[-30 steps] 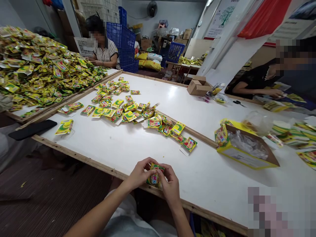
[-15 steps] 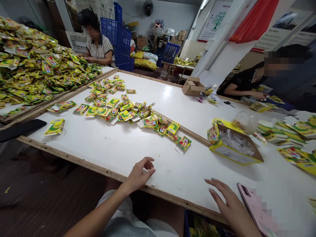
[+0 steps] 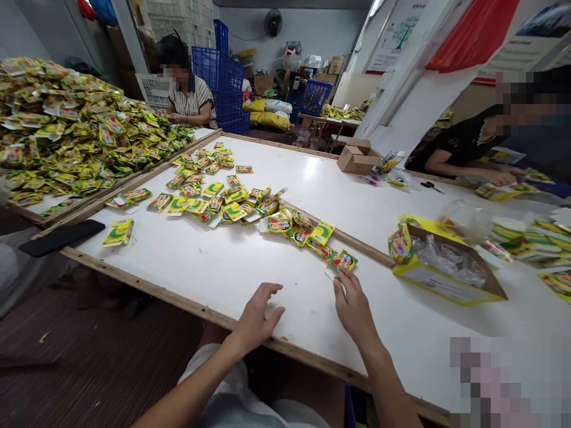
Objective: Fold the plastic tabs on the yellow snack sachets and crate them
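My left hand (image 3: pixel 260 316) hovers just inside the near edge of the white table (image 3: pixel 214 267), fingers curved, thumb apart, holding nothing. Farther right, my right hand (image 3: pixel 355 309) reaches forward with its fingertips at the near side of a small yellow-green candy box (image 3: pixel 345 260). Its fingers look extended; whether they touch the box is hard to see. That box ends a row of similar boxes leading left to a loose pile of yellow-green boxes (image 3: pixel 234 211), some with white flaps sticking out. One separate box (image 3: pixel 118 232) lies near the left edge.
A wooden strip (image 3: pixel 357 239) divides the tabletop. Right of it stands an open yellow display box (image 3: pixel 446 285) holding clear plastic. A brown carton (image 3: pixel 359 157) and scissors (image 3: pixel 432 186) lie farther back. Two people work at the far left and right. A large heap of packets (image 3: pixel 66 131) fills the left table.
My right hand has moved left and forward, from beside the pink phone to the nearest small box. My left hand stays about where it was. The view has shifted slightly.
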